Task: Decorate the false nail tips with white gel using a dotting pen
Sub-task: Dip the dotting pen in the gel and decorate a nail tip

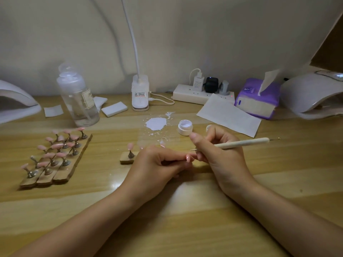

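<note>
My left hand [157,162] pinches a pink false nail tip [189,158] at the table's middle. My right hand [220,151] grips a cream dotting pen [243,142]; its metal point sits just above that tip. An open white gel jar [185,127] stands behind my hands, beside a smear of white gel [155,123] on the table. One pink tip on a stand [130,149] rests on a small wooden base [126,158] left of my hand. Several pink tips on stands [59,147] fill the wooden strips [55,171] at left.
A clear pump bottle [78,97], white pads [114,108] and a lamp base [140,93] stand at the back. A power strip [193,94], paper sheet [229,115] and purple tissue pack [259,98] lie right. Nail lamps sit at far left [16,101] and far right [313,95].
</note>
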Tool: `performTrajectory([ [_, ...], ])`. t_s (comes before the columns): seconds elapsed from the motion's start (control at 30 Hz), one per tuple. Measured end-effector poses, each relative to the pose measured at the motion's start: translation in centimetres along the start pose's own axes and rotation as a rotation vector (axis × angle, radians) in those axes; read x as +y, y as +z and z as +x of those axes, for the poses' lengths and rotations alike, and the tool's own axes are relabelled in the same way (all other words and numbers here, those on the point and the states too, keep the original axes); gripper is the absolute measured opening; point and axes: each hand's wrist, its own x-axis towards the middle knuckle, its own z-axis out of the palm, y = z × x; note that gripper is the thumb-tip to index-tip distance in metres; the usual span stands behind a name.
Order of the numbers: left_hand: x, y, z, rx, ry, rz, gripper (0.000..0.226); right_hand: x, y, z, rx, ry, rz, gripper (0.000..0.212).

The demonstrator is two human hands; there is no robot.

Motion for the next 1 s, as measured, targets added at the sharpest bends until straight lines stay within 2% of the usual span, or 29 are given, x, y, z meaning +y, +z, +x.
performTrajectory([
  [0.17, 0.11, 0.02, -0.01, -0.013, -0.023, -0.030, 0.024, 0.24, -0.02, 0.27, 0.005, 0.021, -0.015, 0.050],
  [0.6, 0.16, 0.04, -0.12, -0.031, -0.033, -0.031, 0.015, -0.14, 0.33, 0.05, -0.020, 0.032, -0.038, 0.040],
  [1.0, 0.01, 0.11, -0.07, -0.027, -0.008, 0.017, 0.019, -0.37, 0.48, 0.02, -0.019, 0.050, -0.042, 0.040],
])
